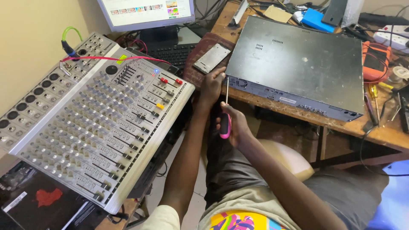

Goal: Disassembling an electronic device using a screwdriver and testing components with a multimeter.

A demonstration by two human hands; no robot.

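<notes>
Pink-handled screwdriver (225, 114), clamped in the right hand (235, 125), meets the grey metal box (298, 59) at the worktop (396, 134) front edge, left hand (211, 87) curled steadying its corner; keep the shaft straight.

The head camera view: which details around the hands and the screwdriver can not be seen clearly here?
- Tip of the screwdriver: too small, and it meets the dark front corner of the black metal unit; no screw can be made out.
- Left hand: fingers curl over the unit's corner, so what they touch is hidden.
- Right hand: wraps the pink handle, hiding most of it.
- Mixing console: knob labels too small.
- Monitor: cut by the top edge.
</notes>
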